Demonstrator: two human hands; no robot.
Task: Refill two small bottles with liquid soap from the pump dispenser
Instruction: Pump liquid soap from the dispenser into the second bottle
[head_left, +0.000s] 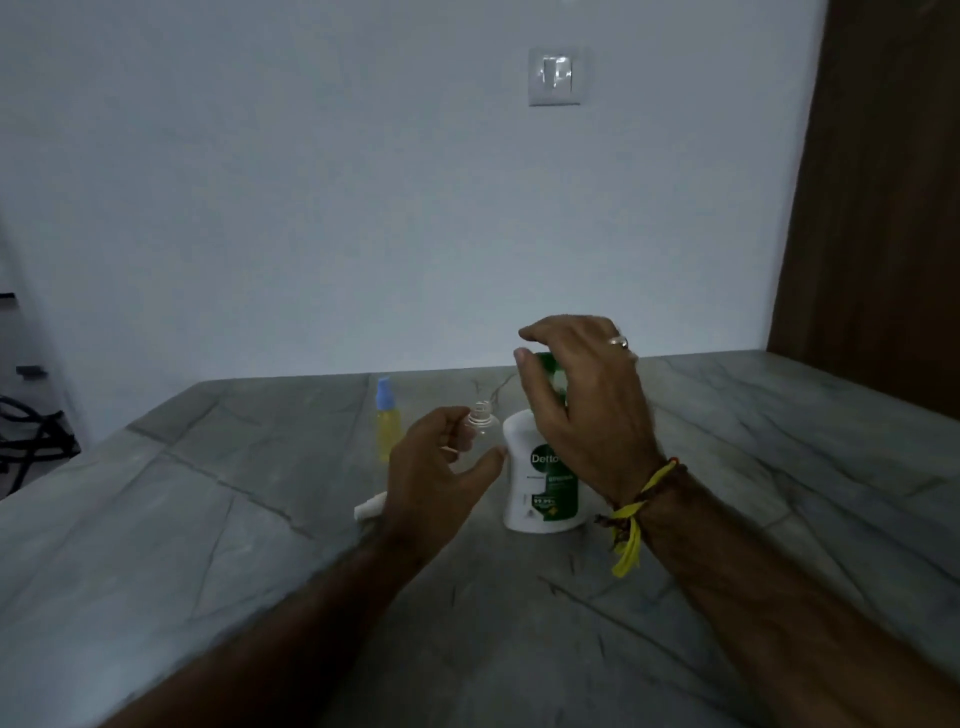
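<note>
In front of me a grey, veined stone surface (753, 441) runs back to a plain pale wall (311, 182). A white switch plate (555, 76) is set high in that wall. To my right a dark brown wooden panel (883, 182) stands against the surface's far corner. At the far left edge, past the surface, something dark and tangled (31, 436) shows, too blurred to name. The light is dim and bluish.

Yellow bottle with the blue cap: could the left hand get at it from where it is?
Probably yes. The yellow bottle stands just left of the left hand, nothing between them, but that hand already holds the clear bottle.
</note>
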